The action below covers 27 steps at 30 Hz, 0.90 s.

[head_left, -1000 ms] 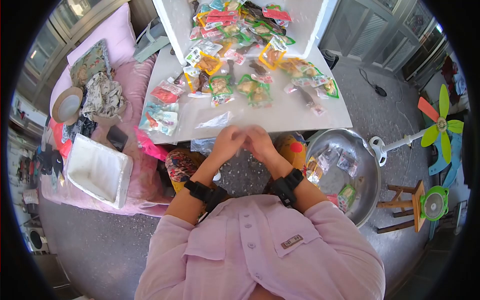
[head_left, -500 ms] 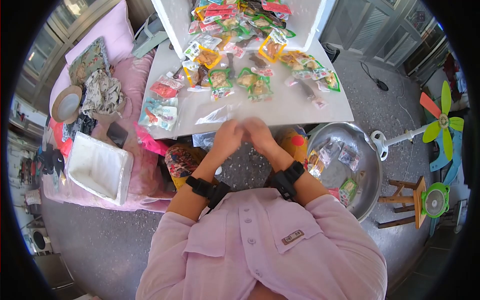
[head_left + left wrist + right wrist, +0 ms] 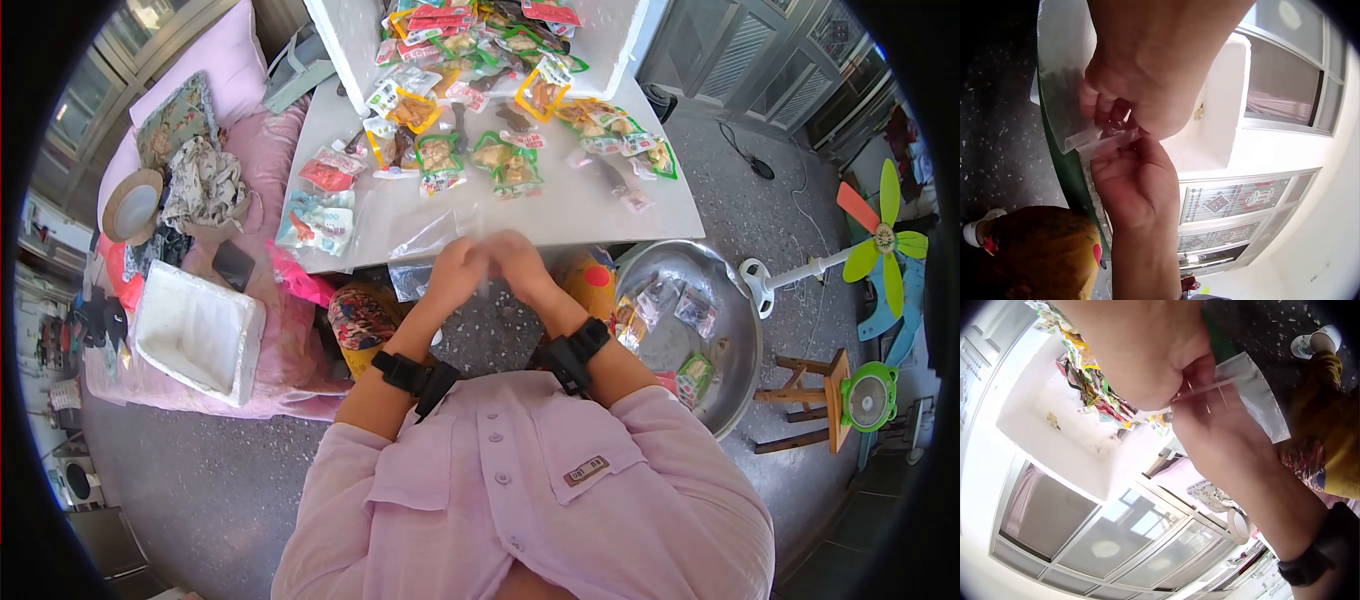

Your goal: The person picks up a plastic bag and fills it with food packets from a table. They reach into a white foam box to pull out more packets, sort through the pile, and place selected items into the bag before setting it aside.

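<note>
Both hands meet at the front edge of the table point(image 3: 640, 225), knuckles close together. Between them is a clear plastic bag point(image 3: 1259, 394), its edge pinched in the fingertips. In the head view the left hand point(image 3: 456, 272) is on the left, with the right hand point(image 3: 515, 264) beside it, slightly blurred. The left wrist view shows a strip of the clear film running across the fingers of both hands. Most of the fingertips are hidden behind the palms in the head view. More clear film point(image 3: 425, 232) lies on the table just ahead of the left hand.
Several sealed food packets point(image 3: 515, 165) lie across the table, before a white foam box point(image 3: 345, 50) filled with more. At the right stands a metal basin point(image 3: 740, 370) with a few packets. A foam lid point(image 3: 195, 325) rests on the pink bed. A fan point(image 3: 882, 245) stands far right.
The hands stay together at the table edge with small finger movements, the right hand blurred. The head view has shifted slightly; the packets lie as before.
</note>
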Each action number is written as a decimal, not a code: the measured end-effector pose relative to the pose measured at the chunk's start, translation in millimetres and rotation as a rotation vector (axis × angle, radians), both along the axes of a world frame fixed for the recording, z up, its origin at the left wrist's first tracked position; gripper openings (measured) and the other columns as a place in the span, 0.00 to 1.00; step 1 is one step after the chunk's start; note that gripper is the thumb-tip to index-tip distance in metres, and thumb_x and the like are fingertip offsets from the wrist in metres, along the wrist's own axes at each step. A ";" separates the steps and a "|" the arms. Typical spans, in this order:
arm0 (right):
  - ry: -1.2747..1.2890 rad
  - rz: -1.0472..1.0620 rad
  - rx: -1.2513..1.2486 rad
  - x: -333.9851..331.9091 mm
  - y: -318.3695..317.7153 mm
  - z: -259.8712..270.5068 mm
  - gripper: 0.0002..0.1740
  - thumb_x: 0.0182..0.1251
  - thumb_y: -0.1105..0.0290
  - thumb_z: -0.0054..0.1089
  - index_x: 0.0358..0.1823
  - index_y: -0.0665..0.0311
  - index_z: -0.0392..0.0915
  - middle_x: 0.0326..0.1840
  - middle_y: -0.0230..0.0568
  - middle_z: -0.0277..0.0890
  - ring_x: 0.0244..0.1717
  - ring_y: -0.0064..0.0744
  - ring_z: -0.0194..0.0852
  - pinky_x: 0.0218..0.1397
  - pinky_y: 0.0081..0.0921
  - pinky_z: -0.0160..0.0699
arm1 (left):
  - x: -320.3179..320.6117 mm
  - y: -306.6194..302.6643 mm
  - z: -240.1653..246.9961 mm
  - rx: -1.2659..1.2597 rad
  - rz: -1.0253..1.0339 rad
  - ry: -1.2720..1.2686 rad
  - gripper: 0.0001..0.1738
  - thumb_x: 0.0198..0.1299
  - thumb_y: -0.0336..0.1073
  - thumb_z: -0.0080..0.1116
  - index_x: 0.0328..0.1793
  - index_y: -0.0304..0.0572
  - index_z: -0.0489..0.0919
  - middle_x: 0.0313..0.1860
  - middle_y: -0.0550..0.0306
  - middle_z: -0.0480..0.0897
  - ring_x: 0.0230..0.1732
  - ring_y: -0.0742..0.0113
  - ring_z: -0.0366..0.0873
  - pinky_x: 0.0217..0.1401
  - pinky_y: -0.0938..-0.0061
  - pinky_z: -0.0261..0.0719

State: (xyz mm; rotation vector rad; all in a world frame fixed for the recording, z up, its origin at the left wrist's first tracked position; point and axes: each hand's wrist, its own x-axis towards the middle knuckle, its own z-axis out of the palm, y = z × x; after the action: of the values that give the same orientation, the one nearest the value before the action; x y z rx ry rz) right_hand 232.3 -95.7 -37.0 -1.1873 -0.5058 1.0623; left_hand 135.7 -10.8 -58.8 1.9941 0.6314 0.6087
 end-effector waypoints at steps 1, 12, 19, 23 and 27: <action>0.013 0.000 0.001 -0.6 -0.5 -0.1 0.09 0.58 0.66 0.45 0.29 0.64 0.70 0.22 0.30 0.66 0.22 0.17 0.61 0.24 0.13 0.62 | -0.2 0.0 -1.5 0.016 -0.001 -0.011 0.08 0.50 0.33 0.48 0.30 0.34 0.72 0.23 0.53 0.74 0.24 0.70 0.70 0.27 0.77 0.67; 0.040 0.066 -0.030 1.4 3.1 -9.8 0.07 0.58 0.67 0.47 0.30 0.63 0.69 0.24 0.31 0.66 0.25 0.19 0.63 0.27 0.15 0.65 | -3.0 1.0 2.0 -0.031 0.030 0.035 0.08 0.50 0.33 0.47 0.29 0.34 0.71 0.21 0.57 0.73 0.24 0.73 0.69 0.27 0.79 0.66; 0.314 0.179 0.004 5.1 2.0 -8.0 0.05 0.59 0.72 0.43 0.33 0.64 0.68 0.30 0.33 0.68 0.29 0.23 0.67 0.33 0.21 0.69 | -9.3 -3.6 10.4 -0.304 0.071 -0.049 0.10 0.48 0.36 0.52 0.28 0.35 0.71 0.23 0.57 0.73 0.26 0.72 0.68 0.29 0.78 0.66; 0.265 0.207 -0.016 3.4 -2.0 -5.7 0.06 0.58 0.74 0.42 0.36 0.64 0.68 0.34 0.36 0.69 0.34 0.25 0.68 0.36 0.22 0.71 | -16.2 -7.9 21.9 -0.232 0.069 0.054 0.10 0.48 0.36 0.56 0.27 0.37 0.71 0.22 0.62 0.73 0.25 0.79 0.67 0.27 0.82 0.66; 0.246 0.268 -0.009 6.4 -6.5 -1.0 0.08 0.57 0.74 0.42 0.37 0.63 0.69 0.37 0.36 0.69 0.36 0.25 0.69 0.35 0.21 0.71 | -18.1 -7.9 16.6 -0.162 0.029 0.011 0.11 0.46 0.36 0.57 0.26 0.37 0.70 0.21 0.61 0.73 0.24 0.77 0.68 0.26 0.81 0.66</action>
State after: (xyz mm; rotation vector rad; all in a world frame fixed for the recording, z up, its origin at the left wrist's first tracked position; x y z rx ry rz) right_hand 238.7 -102.1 -38.0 -0.9964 -0.4753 1.4209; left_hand 117.7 -18.7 -42.2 1.8414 0.6959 0.5464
